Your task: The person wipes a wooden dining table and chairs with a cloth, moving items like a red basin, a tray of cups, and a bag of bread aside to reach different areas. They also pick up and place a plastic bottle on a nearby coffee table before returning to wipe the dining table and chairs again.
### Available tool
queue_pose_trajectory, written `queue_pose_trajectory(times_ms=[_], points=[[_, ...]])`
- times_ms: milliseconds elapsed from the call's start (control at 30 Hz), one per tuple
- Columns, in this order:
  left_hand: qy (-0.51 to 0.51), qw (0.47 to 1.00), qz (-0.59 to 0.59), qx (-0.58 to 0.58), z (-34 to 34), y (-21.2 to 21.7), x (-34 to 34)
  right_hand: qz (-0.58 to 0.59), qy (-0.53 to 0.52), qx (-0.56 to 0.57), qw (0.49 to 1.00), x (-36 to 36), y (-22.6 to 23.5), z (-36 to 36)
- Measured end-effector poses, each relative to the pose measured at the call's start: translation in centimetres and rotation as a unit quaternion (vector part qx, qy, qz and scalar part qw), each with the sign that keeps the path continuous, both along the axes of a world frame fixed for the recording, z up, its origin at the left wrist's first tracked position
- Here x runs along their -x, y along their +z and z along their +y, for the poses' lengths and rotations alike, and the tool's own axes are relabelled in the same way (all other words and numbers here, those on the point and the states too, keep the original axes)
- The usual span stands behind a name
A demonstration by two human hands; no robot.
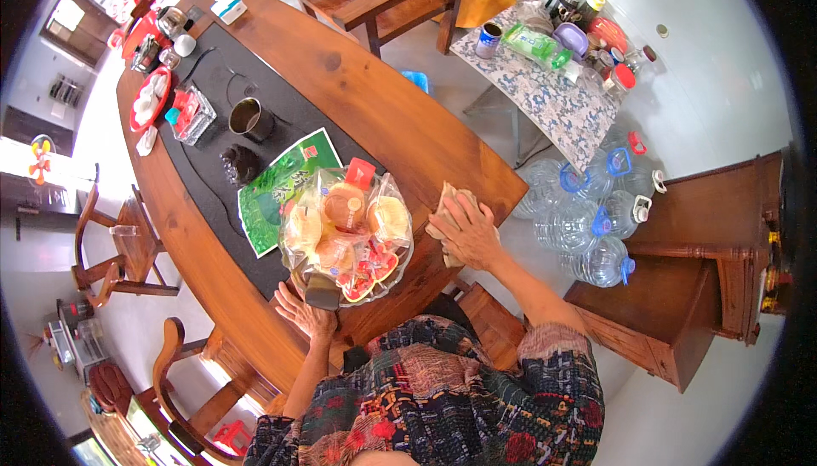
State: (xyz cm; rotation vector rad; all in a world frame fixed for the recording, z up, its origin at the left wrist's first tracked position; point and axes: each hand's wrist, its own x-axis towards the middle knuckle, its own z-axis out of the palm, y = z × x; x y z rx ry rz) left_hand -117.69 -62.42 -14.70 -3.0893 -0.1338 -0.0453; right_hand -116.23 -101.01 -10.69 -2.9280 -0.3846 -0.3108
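My right hand [468,232] presses a folded light-brown cloth [447,255] against the near right part of the wooden table [477,164], with its fingers over the cloth. My left hand [305,311] rests at the table's near edge, fingers stretched out, beside a dark rounded object [322,292] whose kind I cannot make out. Between my hands sits a clear dish [400,272] heaped with plastic-wrapped round cakes [345,206] and red-and-white packets [368,270]. Under its far left side lies a green printed bag [277,189].
A black tea tray [208,181] carries a dark cup [250,119], a clear box [194,117] and a red plate [139,117] of white cups. Large water bottles [572,219] stand right, below a patterned side table [545,83] of jars. Wooden chairs [128,245] flank the table.
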Motion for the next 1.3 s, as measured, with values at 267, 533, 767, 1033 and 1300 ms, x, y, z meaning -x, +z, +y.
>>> queue_pose_trajectory(times_ms=[267,533,767,1033,1300], points=[[-0.003,0.998,-0.051,-0.026,-0.2,0.7,0.0,-0.032,-0.147,0.005,0.989,-6.3,-0.2,-2.1],[0.006,0.998,-0.053,-0.031,0.7,-0.9,-0.2,-0.065,-0.166,-0.045,0.983,-21.3,-3.1,-0.9],[-0.026,0.998,-0.039,-0.033,0.3,-0.8,0.1,-0.113,-0.254,-0.071,0.958,-20.3,-4.0,-0.7],[-0.036,0.994,-0.030,-0.096,2.6,-3.7,1.6,-0.117,-0.478,-0.029,0.870,-8.4,-2.4,-3.1],[-0.038,0.998,-0.028,-0.048,3.3,-3.6,0.6,-0.109,-0.625,-0.206,0.745,-2.8,-3.9,0.6]])
